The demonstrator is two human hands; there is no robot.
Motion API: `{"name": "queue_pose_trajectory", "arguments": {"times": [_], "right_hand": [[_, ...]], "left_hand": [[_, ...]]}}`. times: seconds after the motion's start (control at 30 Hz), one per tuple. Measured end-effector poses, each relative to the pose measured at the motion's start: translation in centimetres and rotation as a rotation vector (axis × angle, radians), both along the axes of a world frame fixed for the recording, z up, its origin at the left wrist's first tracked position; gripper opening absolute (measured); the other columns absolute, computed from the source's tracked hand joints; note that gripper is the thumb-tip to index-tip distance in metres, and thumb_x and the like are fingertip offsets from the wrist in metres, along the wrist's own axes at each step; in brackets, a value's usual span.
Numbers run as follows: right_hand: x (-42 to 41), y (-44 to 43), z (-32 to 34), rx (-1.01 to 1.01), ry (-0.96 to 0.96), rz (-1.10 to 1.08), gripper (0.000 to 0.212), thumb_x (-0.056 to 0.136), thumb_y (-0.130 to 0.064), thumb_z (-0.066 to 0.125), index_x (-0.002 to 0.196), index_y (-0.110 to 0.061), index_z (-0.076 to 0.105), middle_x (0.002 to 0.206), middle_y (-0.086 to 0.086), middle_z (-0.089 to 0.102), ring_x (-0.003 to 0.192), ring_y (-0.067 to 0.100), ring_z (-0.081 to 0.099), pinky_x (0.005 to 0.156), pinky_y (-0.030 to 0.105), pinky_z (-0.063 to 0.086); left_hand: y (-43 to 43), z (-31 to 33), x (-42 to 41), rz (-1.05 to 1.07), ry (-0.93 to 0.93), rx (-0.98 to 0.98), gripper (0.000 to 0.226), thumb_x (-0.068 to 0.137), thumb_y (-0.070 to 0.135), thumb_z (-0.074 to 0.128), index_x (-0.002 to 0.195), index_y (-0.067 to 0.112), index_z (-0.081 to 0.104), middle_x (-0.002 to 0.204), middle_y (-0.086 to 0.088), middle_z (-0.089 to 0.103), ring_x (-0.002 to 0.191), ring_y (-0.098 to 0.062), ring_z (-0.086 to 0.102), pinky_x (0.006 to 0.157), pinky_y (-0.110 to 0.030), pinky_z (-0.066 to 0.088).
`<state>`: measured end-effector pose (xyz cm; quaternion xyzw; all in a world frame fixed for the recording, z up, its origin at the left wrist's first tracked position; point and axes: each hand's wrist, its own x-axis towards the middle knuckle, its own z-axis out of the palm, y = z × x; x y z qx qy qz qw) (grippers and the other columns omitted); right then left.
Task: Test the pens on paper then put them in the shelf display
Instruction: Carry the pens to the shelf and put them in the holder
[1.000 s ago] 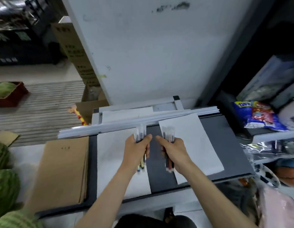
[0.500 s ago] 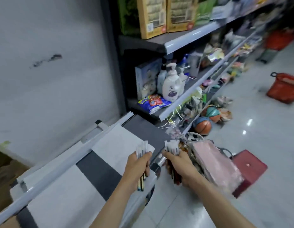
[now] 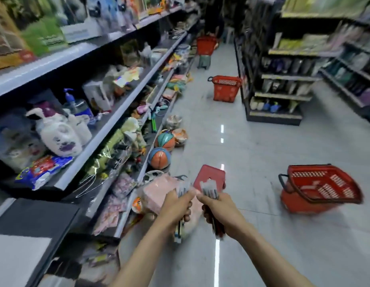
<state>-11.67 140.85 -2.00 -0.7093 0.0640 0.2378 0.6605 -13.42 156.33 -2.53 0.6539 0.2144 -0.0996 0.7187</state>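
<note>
My left hand (image 3: 175,206) grips a bundle of pens (image 3: 183,188) upright, their clear caps above the fist and coloured ends below. Beside it, my right hand (image 3: 219,210) grips a second bundle of pens (image 3: 210,189) the same way. Both fists are held close together, out in front over the aisle floor. The dark table with a white paper sheet (image 3: 18,259) lies at the bottom left, behind the hands. Long shelves (image 3: 109,123) full of goods run along the left.
A red stool (image 3: 210,176) stands just beyond the hands. A red shopping basket (image 3: 319,189) sits on the floor at the right, two more (image 3: 226,88) farther down the aisle. Balls (image 3: 159,158) and a pink bag (image 3: 157,193) lie by the shelf foot. Another shelf unit (image 3: 283,79) stands at right.
The view has swung right, from the table with paper sheets to the shop aisle. Both hands have kept their pen bundles and moved off the table, out over the floor.
</note>
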Motion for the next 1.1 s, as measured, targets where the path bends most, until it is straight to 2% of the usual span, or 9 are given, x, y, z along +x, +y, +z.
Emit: {"name": "queue_pose_trajectory", "arguments": {"times": [0.13, 0.3, 0.5, 0.63, 0.77, 1.1], "right_hand": [[4.6, -9.0, 0.1, -0.002, -0.004, -0.125, 0.02, 0.094, -0.024, 0.073, 0.081, -0.013, 0.062, 0.064, 0.01, 0.049, 0.053, 0.021, 0.045, 0.047, 0.028, 0.038], [11.3, -15.2, -1.0, 0.038, 0.04, -0.207, 0.023, 0.096, -0.021, 0.07, 0.078, -0.011, 0.061, 0.057, 0.007, 0.053, 0.047, 0.019, 0.048, 0.046, 0.027, 0.041], [22.6, -17.6, -2.0, 0.002, 0.027, -0.235, 0.024, 0.097, -0.02, 0.068, 0.075, -0.015, 0.058, 0.061, 0.005, 0.052, 0.05, 0.019, 0.046, 0.049, 0.03, 0.04], [31.4, -18.9, -1.8, -0.02, 0.02, -0.307, 0.022, 0.095, -0.019, 0.068, 0.077, -0.015, 0.057, 0.063, 0.006, 0.05, 0.049, 0.018, 0.045, 0.048, 0.029, 0.039], [39.8, -20.8, -1.5, -0.026, 0.037, -0.35, 0.019, 0.095, -0.02, 0.07, 0.084, -0.015, 0.054, 0.065, 0.005, 0.047, 0.049, 0.016, 0.043, 0.048, 0.028, 0.037], [62.2, -24.8, -3.4, -0.046, 0.039, -0.287, 0.023, 0.095, -0.019, 0.068, 0.081, -0.015, 0.051, 0.062, 0.003, 0.044, 0.049, 0.016, 0.04, 0.047, 0.028, 0.034]], "left_hand": [[-8.5, 0.9, 5.6, -0.097, -0.024, 0.005, 0.019, 0.103, 0.021, 0.062, 0.084, 0.02, 0.061, 0.059, 0.002, 0.05, 0.045, -0.012, 0.04, 0.045, -0.023, 0.033], [-13.6, 0.4, 12.8, -0.137, 0.006, 0.042, 0.025, 0.102, 0.019, 0.065, 0.079, 0.016, 0.055, 0.063, -0.005, 0.047, 0.047, -0.016, 0.038, 0.045, -0.025, 0.035], [-15.3, -2.5, 24.9, -0.127, 0.049, 0.05, 0.018, 0.101, 0.019, 0.065, 0.086, 0.012, 0.059, 0.062, -0.007, 0.047, 0.047, -0.018, 0.04, 0.047, -0.027, 0.034], [-16.6, -3.2, 34.1, -0.159, 0.057, 0.007, 0.027, 0.1, 0.019, 0.064, 0.073, 0.015, 0.062, 0.058, -0.004, 0.054, 0.047, -0.017, 0.042, 0.048, -0.028, 0.036], [-18.5, -3.1, 42.7, -0.19, 0.085, -0.037, 0.014, 0.1, 0.018, 0.066, 0.091, 0.011, 0.058, 0.063, -0.004, 0.048, 0.045, -0.017, 0.041, 0.043, -0.027, 0.039], [-23.2, -4.6, 64.5, -0.159, 0.102, -0.024, 0.01, 0.098, 0.019, 0.066, 0.094, 0.014, 0.059, 0.062, 0.0, 0.048, 0.048, -0.016, 0.039, 0.046, -0.028, 0.036]]}}
